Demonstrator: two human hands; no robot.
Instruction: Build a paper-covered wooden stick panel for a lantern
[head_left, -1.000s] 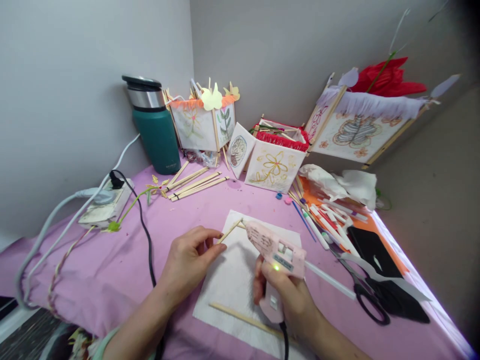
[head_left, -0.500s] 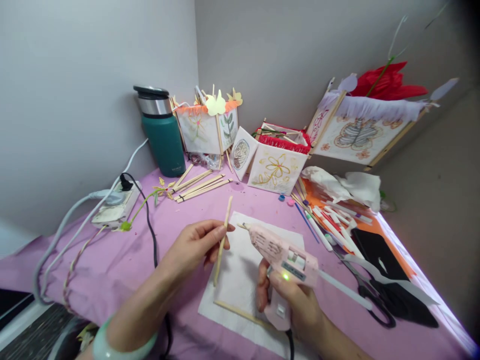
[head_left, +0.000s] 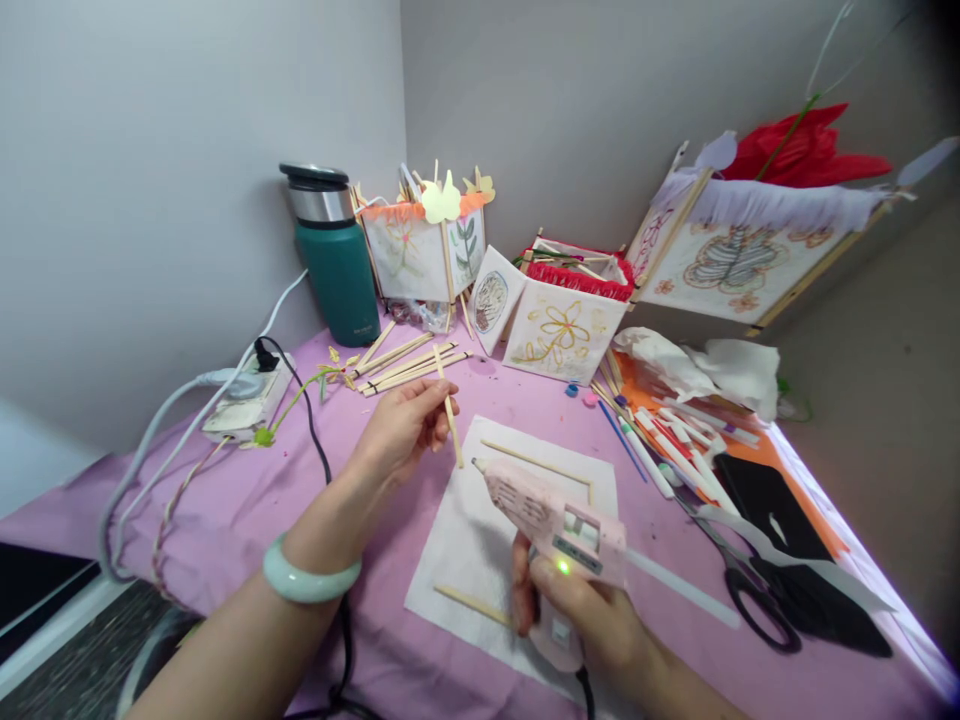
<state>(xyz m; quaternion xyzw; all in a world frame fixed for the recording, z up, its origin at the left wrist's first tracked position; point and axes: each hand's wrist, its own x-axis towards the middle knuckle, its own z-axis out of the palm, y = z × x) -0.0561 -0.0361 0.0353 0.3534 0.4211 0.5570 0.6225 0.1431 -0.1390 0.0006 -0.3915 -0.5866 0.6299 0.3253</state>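
Note:
Between the thumb and fingers of my left hand [head_left: 409,425] is a thin wooden stick [head_left: 452,425], held up over the left edge of a white sheet [head_left: 465,540]. My right hand [head_left: 570,600] is wrapped round the handle of a pink glue gun [head_left: 551,505], whose small light glows green. The gun's nozzle points left, close to the stick's lower end; I cannot tell whether they touch. A clear glue stick [head_left: 682,590] juts from its back. On the sheet lie a stick along the far side [head_left: 536,463] and one along the near side [head_left: 472,604]. The gun hides part of the sheet.
Bundled sticks [head_left: 405,365] lie behind my left hand, near a green bottle [head_left: 337,270]. Decorated paper lanterns [head_left: 562,330] stand at the back. Markers [head_left: 675,455], scissors [head_left: 750,590] and a black phone [head_left: 772,505] are on the right. A power strip [head_left: 247,400] with cables sits left.
My left hand has lifted the stick up and away from the sheet, tilting it the other way. The glue gun has shifted slightly, its nozzle now near the stick's lower end. The view has moved slightly.

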